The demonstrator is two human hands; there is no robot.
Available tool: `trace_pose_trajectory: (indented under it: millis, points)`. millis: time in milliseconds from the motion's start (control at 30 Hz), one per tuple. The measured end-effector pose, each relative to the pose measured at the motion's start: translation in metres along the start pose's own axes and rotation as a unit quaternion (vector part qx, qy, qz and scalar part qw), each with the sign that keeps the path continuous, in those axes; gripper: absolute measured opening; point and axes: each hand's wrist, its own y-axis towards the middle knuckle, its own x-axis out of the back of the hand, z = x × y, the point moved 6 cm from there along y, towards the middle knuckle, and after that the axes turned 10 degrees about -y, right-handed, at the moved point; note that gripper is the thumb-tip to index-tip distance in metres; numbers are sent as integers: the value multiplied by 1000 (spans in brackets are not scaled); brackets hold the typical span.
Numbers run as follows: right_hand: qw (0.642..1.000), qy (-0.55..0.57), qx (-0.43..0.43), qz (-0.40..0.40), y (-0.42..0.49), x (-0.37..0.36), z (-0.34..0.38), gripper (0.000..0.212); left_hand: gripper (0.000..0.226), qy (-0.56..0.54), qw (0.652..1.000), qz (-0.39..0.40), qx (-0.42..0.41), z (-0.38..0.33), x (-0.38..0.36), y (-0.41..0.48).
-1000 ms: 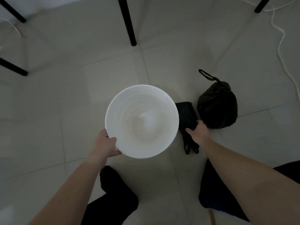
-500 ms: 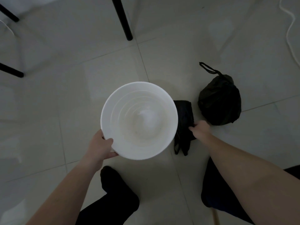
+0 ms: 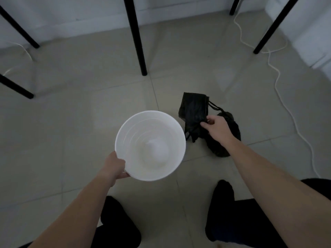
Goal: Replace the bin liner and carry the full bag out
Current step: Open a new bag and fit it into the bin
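A round white bin [image 3: 168, 126] stands on the tiled floor with no liner in it. My left hand [image 3: 114, 166] grips its near-left rim. To the bin's right, my right hand [image 3: 215, 127] is shut on a folded black bin liner [image 3: 194, 109], lifted off the floor and hanging from my fingers. The full black bag [image 3: 231, 129], tied with a drawstring loop, lies on the floor behind and under my right hand, partly hidden by it.
Black furniture legs [image 3: 137, 38] stand on the floor ahead, and more at left and upper right. A white cable [image 3: 286, 104] snakes along the floor at right. The wall's base runs across the top. My dark-clad feet are at the bottom.
My right hand has picked the folded liner up off the floor beside the bin and raised it. The view has tilted up. My left hand stays on the bin's rim.
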Motion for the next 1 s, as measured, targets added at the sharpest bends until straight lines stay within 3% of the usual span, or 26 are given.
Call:
trace_pose_trajectory:
  millis: [133,300,367,433,467,533,600,700,833,900,967,1000]
  points:
    - [997,-17,78,-13,-21,32,64,14,39,-16,1000,5,1,2,-1,-7]
    - [985,-39,165,33,-70,37,138,13,31,-15,1000,5,18,7,1,-10]
    - [977,-52,200,48,-90,32,162,14,32,67,997,-41,7,2,8,-13]
    - [970,-61,225,65,-108,24,179,17,42,241,960,-132,-57,-22,20,-21]
    - [966,-67,238,72,-114,19,186,20,47,269,945,-156,-104,-40,21,-30]
    - [962,-76,249,86,-127,7,198,23,48,160,966,-109,-174,-74,18,-47]
    - [958,-73,255,113,-136,-5,207,17,55,-46,988,13,-146,-97,11,-63]
    - [944,-83,272,169,-145,-25,210,4,70,-269,949,136,-92,-116,13,-87]
    - [926,-133,283,212,-149,-42,202,12,74,-337,921,172,-97,-123,27,-88]
    - [919,-143,281,237,-146,-46,199,26,60,-363,916,144,-95,-124,27,-83]
    - [915,-148,255,275,-141,-47,197,19,42,-359,923,95,-106,-125,27,-75]
    - [918,-137,229,293,-138,-47,197,28,38,-341,929,85,-113,-126,25,-71]
